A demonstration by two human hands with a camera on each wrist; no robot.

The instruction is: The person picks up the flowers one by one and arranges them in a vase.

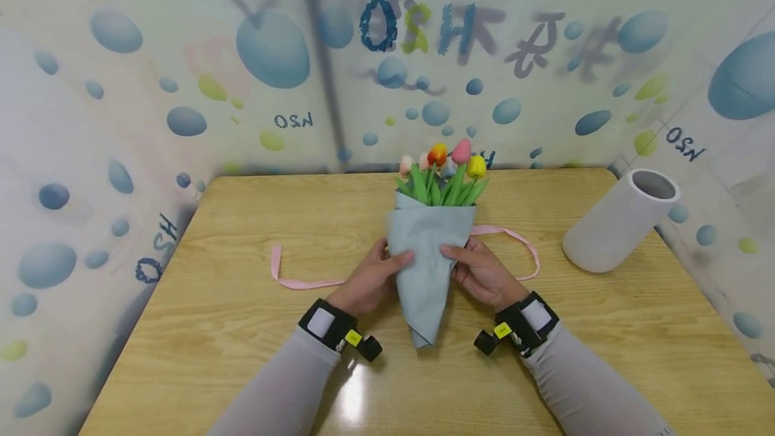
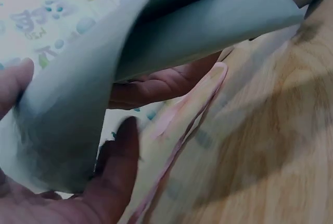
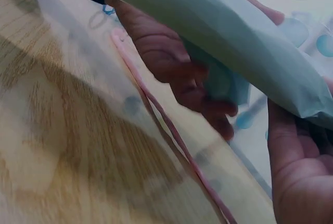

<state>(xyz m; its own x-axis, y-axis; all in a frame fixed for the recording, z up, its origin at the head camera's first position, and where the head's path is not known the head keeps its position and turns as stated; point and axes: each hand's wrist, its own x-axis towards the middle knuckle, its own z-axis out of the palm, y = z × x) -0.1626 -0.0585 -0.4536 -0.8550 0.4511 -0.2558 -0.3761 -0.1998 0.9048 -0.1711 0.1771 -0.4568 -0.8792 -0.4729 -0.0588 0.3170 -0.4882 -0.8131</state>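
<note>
A bouquet of artificial-looking tulips (image 1: 461, 152) in red-orange, pink, yellow and pale colours is wrapped in light blue-green paper (image 1: 431, 254), tapering toward the person. My left hand (image 1: 371, 280) grips the wrap's left side, thumb on the front and fingers behind. From the other side, my right hand (image 1: 484, 276) holds it the same way. Both wrist views show the paper (image 2: 67, 109) raised above the table, with an overlapping fold. A pink ribbon (image 1: 305, 284) lies across the table beneath the bouquet, its middle hidden in the head view; the right wrist view also shows the ribbon (image 3: 166, 122).
A white cylindrical vase (image 1: 614, 227) with a slanted look stands at the table's right. The wooden table (image 1: 230, 328) meets a wall sheet (image 1: 272, 106) printed with blue and green ovals. Black camera straps (image 1: 329, 325) sit on both wrists.
</note>
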